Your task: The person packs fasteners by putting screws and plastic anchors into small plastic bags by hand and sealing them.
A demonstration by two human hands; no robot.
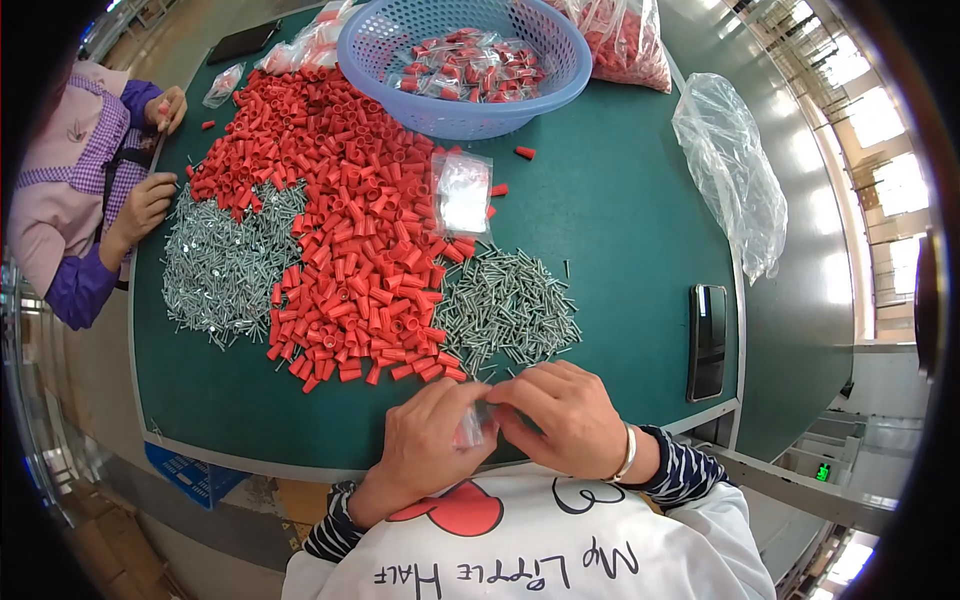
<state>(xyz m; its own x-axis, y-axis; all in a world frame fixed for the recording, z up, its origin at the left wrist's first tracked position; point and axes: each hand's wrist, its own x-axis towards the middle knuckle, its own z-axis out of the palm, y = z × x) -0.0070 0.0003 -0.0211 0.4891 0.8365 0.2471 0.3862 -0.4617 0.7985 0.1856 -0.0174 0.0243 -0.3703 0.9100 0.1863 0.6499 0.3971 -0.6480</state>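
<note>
Close to my body at the table's near edge, my left hand [432, 425] and my right hand [565, 415] meet over a small clear plastic bag [467, 430]. Both are closed, pinching the bag near its top; something red shows through the plastic. Just beyond my fingers lies a heap of silver screws [510, 308]. To its left spreads a large pile of red wire connectors [355, 240]. A stack of flat clear bags [463, 195] rests against the connectors' right side.
A blue plastic basket [470, 120] holding filled bags stands at the back. Another screw heap [225, 265] lies at left, near a co-worker's hands [148, 205]. A phone [707, 343], a crumpled clear bag [735, 165] and a bag of red connectors [625, 45] are on the right.
</note>
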